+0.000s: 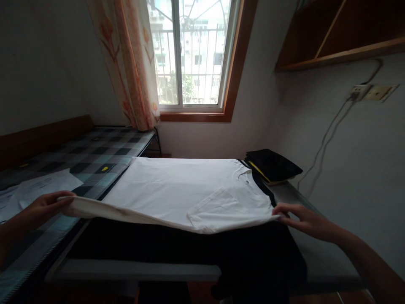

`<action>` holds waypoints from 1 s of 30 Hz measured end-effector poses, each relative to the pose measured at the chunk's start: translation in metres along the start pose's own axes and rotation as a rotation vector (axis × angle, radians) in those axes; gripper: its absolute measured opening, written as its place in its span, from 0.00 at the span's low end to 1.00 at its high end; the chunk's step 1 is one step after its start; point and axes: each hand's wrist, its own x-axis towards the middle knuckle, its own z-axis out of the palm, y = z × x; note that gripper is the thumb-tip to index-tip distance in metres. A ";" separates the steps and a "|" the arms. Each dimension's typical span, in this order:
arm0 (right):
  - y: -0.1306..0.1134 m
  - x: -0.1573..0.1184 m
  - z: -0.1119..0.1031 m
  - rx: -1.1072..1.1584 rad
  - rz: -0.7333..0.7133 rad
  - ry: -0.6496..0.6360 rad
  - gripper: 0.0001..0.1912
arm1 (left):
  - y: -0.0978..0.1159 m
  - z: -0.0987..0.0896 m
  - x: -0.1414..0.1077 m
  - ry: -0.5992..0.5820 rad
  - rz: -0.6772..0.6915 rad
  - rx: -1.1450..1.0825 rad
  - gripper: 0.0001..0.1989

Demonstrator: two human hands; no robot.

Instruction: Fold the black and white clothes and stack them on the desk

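A white shirt lies spread over a black cloth on a grey table. Its collar is toward the right, and one sleeve is laid over the body. On the left, my left hand pinches the shirt's near corner between thumb and fingers. My right hand pinches the near edge at the shoulder end on the right. Between both hands the near edge is lifted a little and sags in the middle.
Folded black clothing with a yellow edge sits at the table's back right. To the left are a checkered bed and papers. A curtained window is behind; a cable hangs on the right wall.
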 end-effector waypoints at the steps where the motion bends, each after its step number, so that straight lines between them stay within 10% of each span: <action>1: -0.001 0.012 -0.002 0.032 -0.009 -0.013 0.26 | 0.008 0.005 0.011 0.032 0.012 -0.095 0.33; 11: 0.033 0.138 0.045 0.211 0.272 0.309 0.15 | 0.057 0.088 0.100 0.220 0.131 -0.252 0.20; 19: 0.041 0.139 0.076 -0.026 0.371 0.509 0.17 | 0.035 0.113 0.113 0.188 0.188 0.007 0.16; 30: 0.018 0.131 0.086 -0.466 0.472 0.427 0.18 | 0.054 0.137 0.091 0.337 0.278 0.678 0.22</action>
